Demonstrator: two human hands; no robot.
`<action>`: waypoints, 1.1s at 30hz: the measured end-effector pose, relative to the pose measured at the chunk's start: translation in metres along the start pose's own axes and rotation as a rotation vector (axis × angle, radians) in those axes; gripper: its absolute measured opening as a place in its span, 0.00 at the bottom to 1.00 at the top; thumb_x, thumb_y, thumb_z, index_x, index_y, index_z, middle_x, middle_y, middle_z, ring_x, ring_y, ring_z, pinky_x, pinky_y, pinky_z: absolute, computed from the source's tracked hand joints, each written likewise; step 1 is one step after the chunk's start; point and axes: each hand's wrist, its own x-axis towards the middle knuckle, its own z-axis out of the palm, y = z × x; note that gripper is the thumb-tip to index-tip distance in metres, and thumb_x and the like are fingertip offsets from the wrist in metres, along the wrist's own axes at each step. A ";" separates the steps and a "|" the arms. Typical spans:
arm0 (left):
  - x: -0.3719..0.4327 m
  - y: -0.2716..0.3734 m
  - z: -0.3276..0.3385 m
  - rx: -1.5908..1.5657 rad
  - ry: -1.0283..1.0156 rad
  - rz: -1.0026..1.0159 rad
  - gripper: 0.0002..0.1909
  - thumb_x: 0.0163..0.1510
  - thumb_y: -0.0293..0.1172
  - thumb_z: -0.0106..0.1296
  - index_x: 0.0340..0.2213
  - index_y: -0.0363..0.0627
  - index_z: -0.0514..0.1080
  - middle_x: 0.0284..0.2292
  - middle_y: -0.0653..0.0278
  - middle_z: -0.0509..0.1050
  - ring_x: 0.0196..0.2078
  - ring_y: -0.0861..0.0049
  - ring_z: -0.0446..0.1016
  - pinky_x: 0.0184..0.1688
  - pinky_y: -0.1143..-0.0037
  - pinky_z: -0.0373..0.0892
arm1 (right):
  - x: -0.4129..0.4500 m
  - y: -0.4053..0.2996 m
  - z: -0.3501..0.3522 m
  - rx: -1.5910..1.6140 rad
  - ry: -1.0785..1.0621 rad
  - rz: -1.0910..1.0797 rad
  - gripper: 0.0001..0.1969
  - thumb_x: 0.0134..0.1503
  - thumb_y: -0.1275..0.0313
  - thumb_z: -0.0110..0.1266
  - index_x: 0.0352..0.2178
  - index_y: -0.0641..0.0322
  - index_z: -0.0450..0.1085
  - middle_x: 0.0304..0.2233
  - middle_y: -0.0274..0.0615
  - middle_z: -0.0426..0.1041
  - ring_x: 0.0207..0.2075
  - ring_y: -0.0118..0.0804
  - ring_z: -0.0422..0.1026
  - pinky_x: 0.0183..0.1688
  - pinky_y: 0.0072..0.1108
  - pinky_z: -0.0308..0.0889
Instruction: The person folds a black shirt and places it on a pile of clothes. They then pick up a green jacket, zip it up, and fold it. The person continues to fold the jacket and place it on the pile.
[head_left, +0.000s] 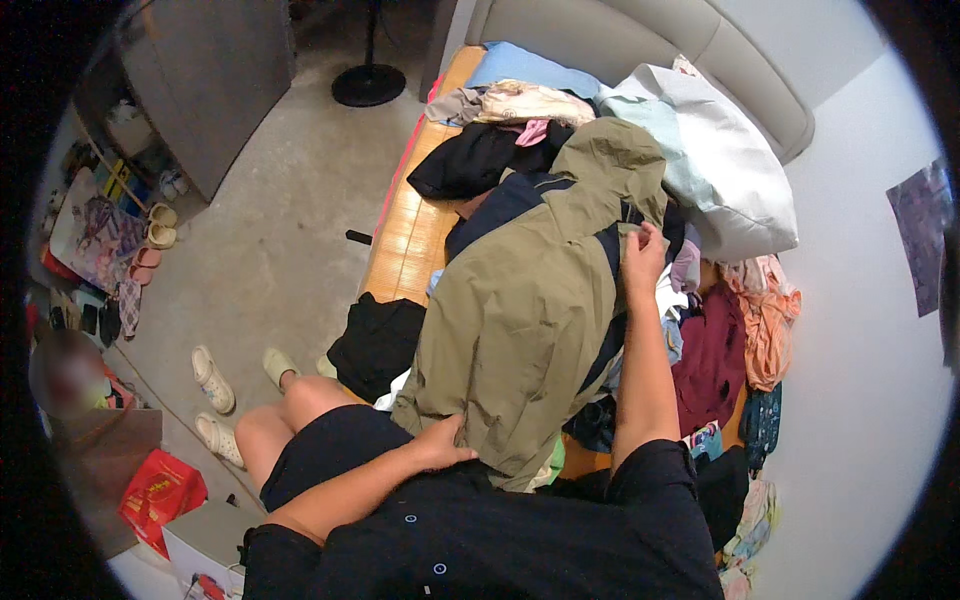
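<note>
An olive-green hooded jacket (525, 307) with dark navy panels lies spread over the bed, its hood towards the headboard and its lower edge at my lap. My right hand (645, 255) pinches the jacket's edge near the hood, fingers bent together. At the hem, my left hand (442, 446) grips the fabric, the thumb showing and the other fingers partly hidden. Close to the jacket are a black garment (379, 345) on the left, another black garment (465, 161) near the hood, and a maroon garment (709, 352) on the right.
A white bag (720, 157) and a blue pillow (529, 67) lie by the padded headboard (637, 30). Orange patterned clothing (769, 322) lies along the wall. Pale clogs (214, 379) stand on the floor, with a red bag (161, 499) at lower left and a black round stand base (368, 85) beyond.
</note>
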 end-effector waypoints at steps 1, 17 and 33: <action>0.000 -0.001 -0.002 -0.004 -0.005 0.012 0.32 0.45 0.38 0.62 0.48 0.32 0.63 0.44 0.47 0.73 0.48 0.59 0.71 0.51 0.69 0.65 | -0.012 -0.018 -0.010 -0.038 0.008 -0.085 0.21 0.53 0.68 0.54 0.47 0.67 0.66 0.39 0.52 0.73 0.41 0.46 0.71 0.44 0.33 0.66; 0.011 -0.003 -0.006 -0.195 -0.322 0.049 0.26 0.44 0.37 0.62 0.44 0.35 0.70 0.39 0.52 0.76 0.42 0.69 0.74 0.46 0.74 0.67 | -0.104 -0.047 -0.067 0.254 0.008 -0.118 0.23 0.52 0.81 0.52 0.51 0.67 0.64 0.50 0.49 0.67 0.52 0.40 0.66 0.54 0.26 0.60; 0.009 -0.003 0.009 -0.113 0.077 0.220 0.25 0.49 0.43 0.60 0.42 0.35 0.70 0.36 0.49 0.76 0.42 0.58 0.75 0.45 0.68 0.68 | -0.024 -0.023 -0.037 0.410 -0.293 0.398 0.17 0.54 0.64 0.59 0.33 0.72 0.72 0.22 0.34 0.71 0.25 0.26 0.67 0.29 0.22 0.63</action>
